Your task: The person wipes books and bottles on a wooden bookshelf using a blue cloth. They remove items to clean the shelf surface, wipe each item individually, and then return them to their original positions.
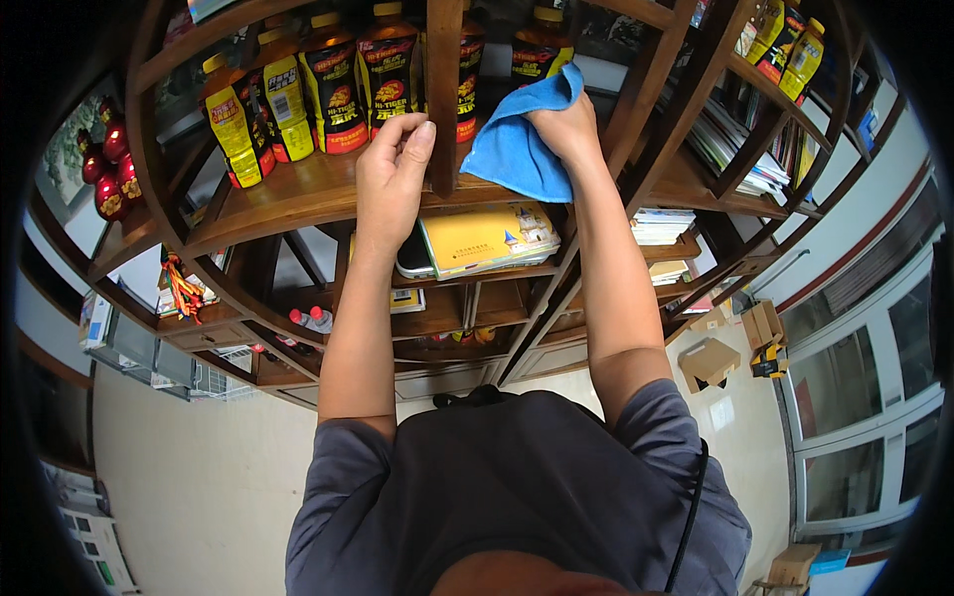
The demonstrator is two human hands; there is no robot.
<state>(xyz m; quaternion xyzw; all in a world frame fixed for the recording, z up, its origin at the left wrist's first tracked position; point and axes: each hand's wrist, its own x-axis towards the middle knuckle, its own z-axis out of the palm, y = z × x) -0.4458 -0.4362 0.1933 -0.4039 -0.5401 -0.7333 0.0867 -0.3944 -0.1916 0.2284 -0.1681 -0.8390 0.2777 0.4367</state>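
My right hand (568, 132) grips a blue cleaning cloth (518, 141), which hangs down over the front of a wooden shelf. Just behind the cloth stands a Hi-Tiger drink bottle (538, 56) with a yellow cap. My left hand (393, 175) is raised before the shelf board (298, 197), its fingers curled and its thumb close to the wooden upright (445, 89). What lies inside those fingers is hidden, and whether they touch the upright is unclear. Left of the upright, several similar bottles (332, 89) with black, yellow and red labels stand in a row.
Below the shelf lies a stack with a yellow booklet (484, 242) on top. Books and papers (734, 145) lean in the right compartments. Red gourd ornaments (113, 141) hang at the left. Cardboard boxes (708, 363) sit on the floor near the glazed doors (842, 395).
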